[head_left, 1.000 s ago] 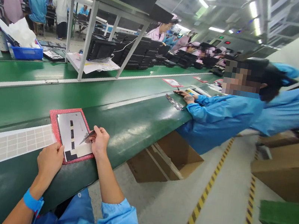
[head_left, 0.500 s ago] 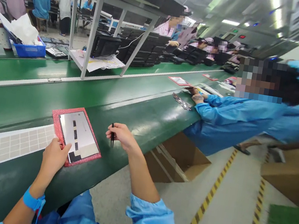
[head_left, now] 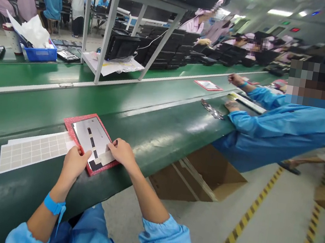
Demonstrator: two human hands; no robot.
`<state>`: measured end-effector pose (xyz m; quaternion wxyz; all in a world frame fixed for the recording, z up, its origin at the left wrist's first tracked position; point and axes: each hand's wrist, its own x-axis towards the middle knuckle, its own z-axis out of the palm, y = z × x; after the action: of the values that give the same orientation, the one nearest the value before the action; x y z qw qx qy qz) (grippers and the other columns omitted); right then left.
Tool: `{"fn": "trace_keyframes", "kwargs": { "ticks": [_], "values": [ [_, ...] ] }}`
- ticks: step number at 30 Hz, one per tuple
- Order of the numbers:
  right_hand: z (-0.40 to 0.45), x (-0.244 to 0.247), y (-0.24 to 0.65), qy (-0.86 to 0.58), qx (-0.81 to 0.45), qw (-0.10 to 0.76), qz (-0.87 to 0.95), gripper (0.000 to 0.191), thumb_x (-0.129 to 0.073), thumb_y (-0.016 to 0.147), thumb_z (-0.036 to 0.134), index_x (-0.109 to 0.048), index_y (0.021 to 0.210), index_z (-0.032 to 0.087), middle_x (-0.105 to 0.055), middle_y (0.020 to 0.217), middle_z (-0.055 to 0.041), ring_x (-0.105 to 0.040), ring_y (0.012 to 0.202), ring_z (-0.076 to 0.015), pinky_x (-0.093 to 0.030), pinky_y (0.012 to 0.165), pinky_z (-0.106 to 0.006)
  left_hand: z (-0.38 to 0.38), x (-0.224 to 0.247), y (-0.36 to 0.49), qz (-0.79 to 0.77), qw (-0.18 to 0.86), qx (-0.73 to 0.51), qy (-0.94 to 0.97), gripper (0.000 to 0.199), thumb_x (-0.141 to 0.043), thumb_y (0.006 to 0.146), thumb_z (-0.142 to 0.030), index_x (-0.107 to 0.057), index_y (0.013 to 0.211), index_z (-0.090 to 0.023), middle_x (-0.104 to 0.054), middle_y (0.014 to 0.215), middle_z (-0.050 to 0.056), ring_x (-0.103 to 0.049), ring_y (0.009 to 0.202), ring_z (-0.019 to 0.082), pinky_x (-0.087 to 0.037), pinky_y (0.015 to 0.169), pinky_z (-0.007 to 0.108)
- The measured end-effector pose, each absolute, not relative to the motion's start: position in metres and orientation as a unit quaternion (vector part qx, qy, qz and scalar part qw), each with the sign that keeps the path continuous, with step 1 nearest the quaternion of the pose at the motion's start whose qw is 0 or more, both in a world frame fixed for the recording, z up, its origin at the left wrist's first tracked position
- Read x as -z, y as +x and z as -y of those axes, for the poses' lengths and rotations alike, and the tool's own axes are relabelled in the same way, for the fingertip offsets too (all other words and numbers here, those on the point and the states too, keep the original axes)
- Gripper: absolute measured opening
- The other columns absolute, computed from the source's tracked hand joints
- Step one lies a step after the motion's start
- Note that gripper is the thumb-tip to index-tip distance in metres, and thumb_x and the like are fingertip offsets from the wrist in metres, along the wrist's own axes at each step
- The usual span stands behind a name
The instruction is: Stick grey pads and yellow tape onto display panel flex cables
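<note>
A flat silvery display panel with a line of black strips lies on a red bubble-wrap sheet on the green bench. My left hand is closed on the panel's near-left edge, thumb on top. At its near-right side is my right hand, fingers pinched together and touching the panel. A small dark end of the black tweezers shows at these fingers; their tips are hidden. Left of the panel, beside my left hand, lies a white sheet of pale rectangular stickers.
A metal shelf stand rises beyond the bench's white rail. A blue bin holds papers at the far left. To the right, a co-worker in a blue sleeve works near another red-edged panel. Cardboard boxes stand below the bench edge.
My right hand has moved left from beside the panel onto its near-right part, and the tweezers are now mostly hidden. My left hand stays at the panel's edge. The co-worker's hand has risen.
</note>
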<state>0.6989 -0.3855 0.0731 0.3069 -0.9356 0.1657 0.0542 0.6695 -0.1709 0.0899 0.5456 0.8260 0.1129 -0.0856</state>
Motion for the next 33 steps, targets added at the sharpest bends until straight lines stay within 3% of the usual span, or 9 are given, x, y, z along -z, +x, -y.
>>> {"fn": "trace_keyframes", "kwargs": {
  "ticks": [3,11,15,18,20,22,26,29,33],
  "values": [
    [0.385,-0.071,0.698,-0.938,-0.05,0.298,-0.166,0.016,-0.066,0.094,0.033,-0.063,0.087,0.019,-0.067,0.09,-0.0049,-0.059,0.085,-0.0192,-0.035,0.073,-0.028,0.174,-0.088,0.67,-0.127,0.566,0.063,0.812,0.037,-0.085,0.073,-0.045,-0.071,0.093,-0.018,-0.078,0.097,0.014,-0.073,0.096,0.03,-0.05,0.077,0.031],
    [0.383,-0.065,0.695,-0.926,-0.049,0.335,-0.164,0.024,-0.071,0.096,0.036,-0.063,0.088,0.015,-0.063,0.087,-0.0026,-0.058,0.083,-0.0169,-0.048,0.083,-0.033,0.185,-0.082,0.684,-0.143,0.669,0.051,0.728,0.034,-0.083,0.072,-0.043,-0.072,0.083,-0.012,-0.074,0.074,0.008,-0.074,0.082,0.028,-0.055,0.071,0.031],
    [0.389,-0.069,0.689,-0.908,-0.052,0.39,-0.142,0.026,-0.074,0.096,0.036,-0.064,0.086,0.014,-0.063,0.088,-0.0021,-0.06,0.084,-0.0161,-0.051,0.087,-0.034,0.201,-0.085,0.684,-0.138,0.725,0.051,0.673,0.036,-0.085,0.068,-0.03,-0.073,0.097,-0.012,-0.077,0.084,0.009,-0.075,0.085,0.026,-0.058,0.074,0.03],
    [0.397,-0.073,0.684,-0.881,-0.051,0.446,-0.148,0.029,-0.073,0.098,0.037,-0.063,0.085,0.013,-0.062,0.087,-0.0021,-0.059,0.081,-0.0147,-0.052,0.08,-0.03,0.204,-0.093,0.678,-0.136,0.761,0.067,0.631,0.042,-0.083,0.066,-0.024,-0.071,0.105,-0.012,-0.078,0.092,0.011,-0.076,0.087,0.026,-0.061,0.077,0.033],
    [0.403,-0.077,0.68,-0.853,-0.061,0.492,-0.163,0.033,-0.07,0.1,0.041,-0.061,0.085,0.013,-0.059,0.082,-0.0008,-0.055,0.071,-0.0118,-0.048,0.068,-0.024,0.198,-0.101,0.67,-0.134,0.78,0.091,0.604,0.045,-0.082,0.064,-0.022,-0.07,0.107,-0.011,-0.078,0.093,0.012,-0.077,0.085,0.027,-0.062,0.076,0.035],
    [0.407,-0.081,0.675,-0.813,-0.094,0.547,-0.174,0.04,-0.064,0.103,0.049,-0.059,0.085,0.013,-0.053,0.073,0.0015,-0.043,0.057,-0.0078,-0.037,0.053,-0.019,0.187,-0.112,0.659,-0.128,0.794,0.127,0.581,0.051,-0.081,0.061,-0.022,-0.07,0.109,-0.01,-0.079,0.093,0.013,-0.077,0.082,0.028,-0.064,0.073,0.037],
    [0.403,-0.088,0.664,-0.702,-0.19,0.666,-0.167,0.06,-0.056,0.099,0.072,-0.055,0.082,0.015,-0.043,0.059,0.0055,-0.02,0.043,-0.0046,-0.016,0.039,-0.019,0.16,-0.136,0.634,-0.105,0.805,0.209,0.545,0.067,-0.088,0.056,-0.027,-0.068,0.118,-0.009,-0.079,0.098,0.016,-0.078,0.082,0.032,-0.066,0.074,0.041],
    [0.392,-0.09,0.659,-0.625,-0.223,0.731,-0.159,0.065,-0.062,0.089,0.08,-0.048,0.075,0.018,-0.038,0.053,0.0071,-0.016,0.041,-0.0043,-0.015,0.036,-0.02,0.142,-0.146,0.619,-0.095,0.807,0.246,0.529,0.08,-0.095,0.055,-0.029,-0.065,0.127,-0.011,-0.079,0.105,0.016,-0.079,0.087,0.033,-0.067,0.078,0.041],
    [0.379,-0.093,0.653,-0.56,-0.186,0.796,-0.134,0.062,-0.081,0.076,0.07,-0.047,0.077,0.019,-0.035,0.051,0.0097,-0.013,0.041,-0.0033,-0.016,0.036,-0.018,0.125,-0.15,0.605,-0.088,0.809,0.281,0.509,0.09,-0.099,0.058,-0.029,-0.059,0.138,-0.016,-0.078,0.115,0.015,-0.079,0.092,0.034,-0.068,0.077,0.04]
  ]
}}
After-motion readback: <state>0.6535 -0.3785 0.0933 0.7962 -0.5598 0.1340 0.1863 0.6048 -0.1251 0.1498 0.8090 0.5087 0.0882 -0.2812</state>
